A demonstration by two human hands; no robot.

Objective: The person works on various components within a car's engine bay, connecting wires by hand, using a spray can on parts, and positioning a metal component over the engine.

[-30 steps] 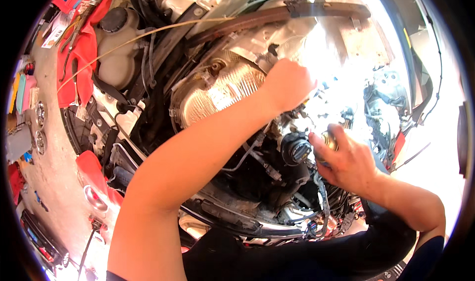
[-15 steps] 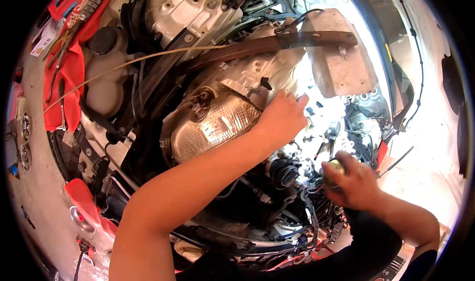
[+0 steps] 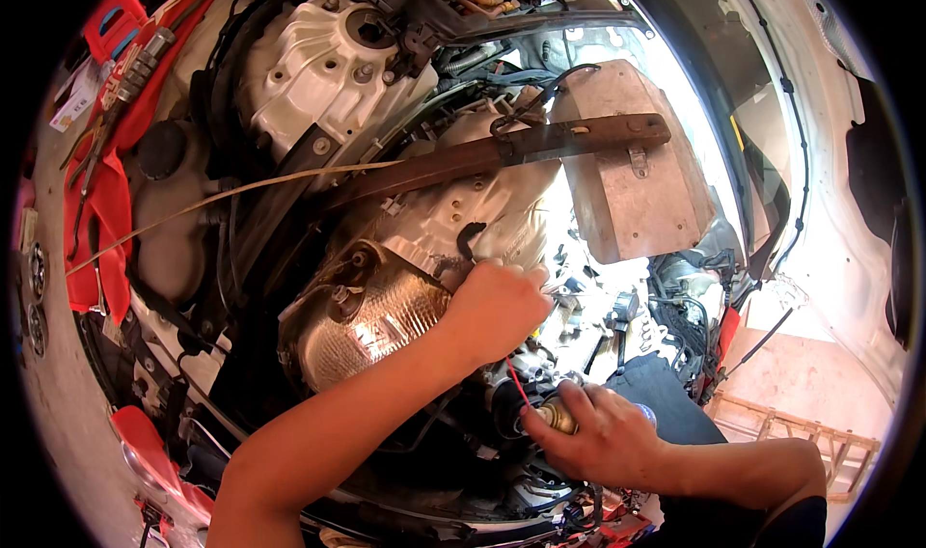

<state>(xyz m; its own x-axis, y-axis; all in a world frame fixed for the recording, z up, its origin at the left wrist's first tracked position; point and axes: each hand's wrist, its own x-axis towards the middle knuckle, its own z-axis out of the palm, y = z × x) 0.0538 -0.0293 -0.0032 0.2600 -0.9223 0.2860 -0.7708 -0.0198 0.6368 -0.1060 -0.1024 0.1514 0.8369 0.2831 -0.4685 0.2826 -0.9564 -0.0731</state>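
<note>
Over the open engine bay, my left hand (image 3: 497, 312) is closed in a fist. A short, curved black piece like a hose end (image 3: 469, 240) sticks up from it; the rest is hidden in the hand. Lower right, my right hand (image 3: 603, 437) is wrapped round a spray can (image 3: 557, 415), which lies tilted with its gold end toward the left. From that end a thin red straw (image 3: 518, 381) points up to just under my left hand. A dimpled metal heat shield (image 3: 367, 341) is beside my left forearm. Behind the can is a round black part (image 3: 506, 408).
A long brown bar (image 3: 482, 159) crosses the bay beside a flat metal plate (image 3: 632, 172). A thin tan rod (image 3: 241, 191) slants left, over a white reservoir (image 3: 176, 201). Tools (image 3: 125, 85) lie on a red cover (image 3: 101, 259) along the left edge. A dark cloth (image 3: 666, 394) is near my right hand.
The view has shifted. My right hand has brought the spray can left, closer to my left hand, and its red straw now shows. My left hand has moved nearer with the black piece.
</note>
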